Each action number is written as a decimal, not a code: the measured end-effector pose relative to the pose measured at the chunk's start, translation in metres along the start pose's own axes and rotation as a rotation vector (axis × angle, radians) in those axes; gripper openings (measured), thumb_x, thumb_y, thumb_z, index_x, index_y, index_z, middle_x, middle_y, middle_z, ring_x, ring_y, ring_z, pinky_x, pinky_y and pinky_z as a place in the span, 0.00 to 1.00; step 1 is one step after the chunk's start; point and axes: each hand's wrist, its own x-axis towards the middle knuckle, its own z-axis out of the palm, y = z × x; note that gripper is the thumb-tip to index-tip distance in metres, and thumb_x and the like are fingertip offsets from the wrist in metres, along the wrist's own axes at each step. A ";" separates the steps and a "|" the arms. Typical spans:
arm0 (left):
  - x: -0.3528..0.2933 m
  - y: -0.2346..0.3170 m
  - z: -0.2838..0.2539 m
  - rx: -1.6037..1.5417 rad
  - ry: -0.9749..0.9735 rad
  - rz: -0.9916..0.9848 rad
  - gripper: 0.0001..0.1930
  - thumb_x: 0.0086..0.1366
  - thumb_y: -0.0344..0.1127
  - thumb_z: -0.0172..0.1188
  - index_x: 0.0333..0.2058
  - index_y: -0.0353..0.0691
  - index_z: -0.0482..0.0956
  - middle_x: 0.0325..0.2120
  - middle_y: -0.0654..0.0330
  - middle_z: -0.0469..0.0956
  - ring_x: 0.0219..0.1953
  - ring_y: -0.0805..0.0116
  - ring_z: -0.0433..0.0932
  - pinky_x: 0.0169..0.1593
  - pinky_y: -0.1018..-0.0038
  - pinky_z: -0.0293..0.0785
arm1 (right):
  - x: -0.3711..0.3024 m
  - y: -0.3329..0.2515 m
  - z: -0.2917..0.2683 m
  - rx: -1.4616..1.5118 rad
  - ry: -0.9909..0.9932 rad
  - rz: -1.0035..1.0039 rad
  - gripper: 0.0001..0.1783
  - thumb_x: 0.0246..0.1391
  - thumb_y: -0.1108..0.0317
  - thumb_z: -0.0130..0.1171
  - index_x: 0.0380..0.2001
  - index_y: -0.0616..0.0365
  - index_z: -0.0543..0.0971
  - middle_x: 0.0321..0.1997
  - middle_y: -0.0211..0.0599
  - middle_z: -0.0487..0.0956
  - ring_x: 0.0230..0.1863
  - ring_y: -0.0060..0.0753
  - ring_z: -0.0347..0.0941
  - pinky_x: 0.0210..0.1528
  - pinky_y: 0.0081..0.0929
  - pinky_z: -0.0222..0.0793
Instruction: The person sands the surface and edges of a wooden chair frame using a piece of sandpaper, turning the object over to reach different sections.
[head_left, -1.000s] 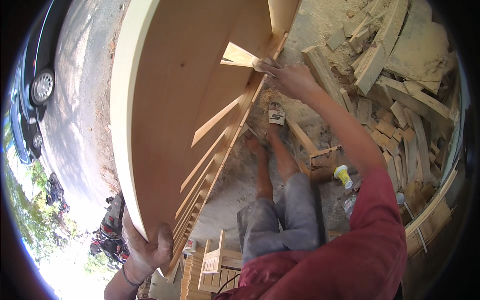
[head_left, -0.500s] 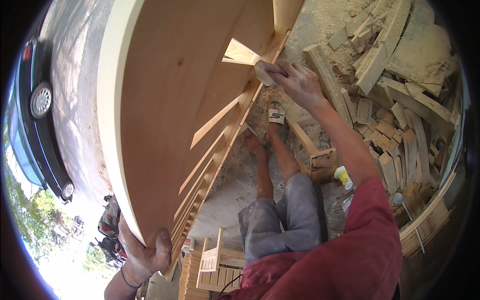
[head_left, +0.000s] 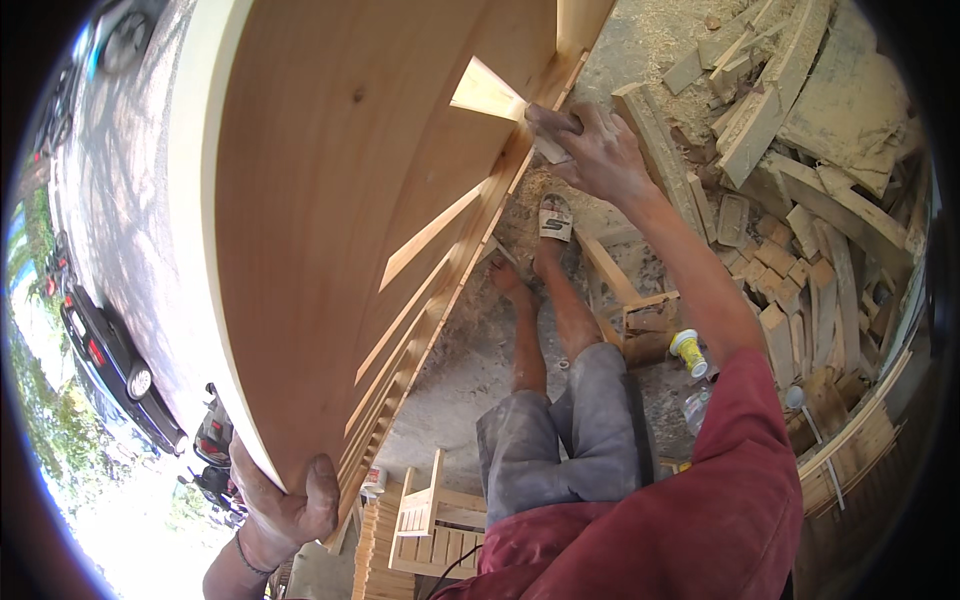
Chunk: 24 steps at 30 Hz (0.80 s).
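Observation:
A large light-wood piece, with a broad smooth panel and a row of slats along its right side, stands tilted in front of me. My left hand is closed round the panel's near lower corner, thumb on the inner face. At the far end of the slatted edge, my right hand pinches a small pale folded sheet, seemingly sandpaper, against the wood beside a bright triangular gap. The sheet is partly hidden by the fingers.
Wood offcuts and sawdust pile up on the right. A small slatted wooden piece stands near my shorts. A yellow-labelled container lies by my right arm. Beyond the panel, a dark car and motorbikes are outside.
My right hand has shifted slightly right with the sheet, along the slatted edge. The left hand keeps its hold. Outside, the dark car appears lower, and another vehicle shows at the upper left.

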 end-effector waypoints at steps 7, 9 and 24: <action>-0.001 -0.002 0.001 -0.031 -0.012 -0.030 0.35 0.62 0.33 0.57 0.59 0.15 0.52 0.43 0.41 0.72 0.42 0.54 0.77 0.46 0.63 0.73 | 0.016 0.001 0.019 -0.070 -0.046 -0.022 0.34 0.45 0.61 0.69 0.59 0.32 0.74 0.43 0.36 0.73 0.41 0.41 0.79 0.40 0.35 0.78; 0.000 -0.002 0.000 -0.024 -0.012 -0.025 0.35 0.62 0.33 0.57 0.59 0.15 0.52 0.43 0.41 0.72 0.43 0.54 0.77 0.46 0.63 0.73 | 0.027 -0.010 0.021 -0.095 -0.163 0.089 0.34 0.50 0.60 0.66 0.62 0.30 0.70 0.43 0.39 0.74 0.36 0.44 0.81 0.35 0.37 0.79; 0.006 0.008 0.000 -0.130 -0.019 -0.051 0.30 0.63 0.31 0.56 0.57 0.19 0.52 0.44 0.44 0.72 0.43 0.58 0.76 0.46 0.65 0.71 | 0.033 -0.014 0.018 -0.092 -0.397 0.154 0.31 0.59 0.58 0.59 0.66 0.28 0.65 0.29 0.44 0.80 0.24 0.44 0.81 0.23 0.38 0.76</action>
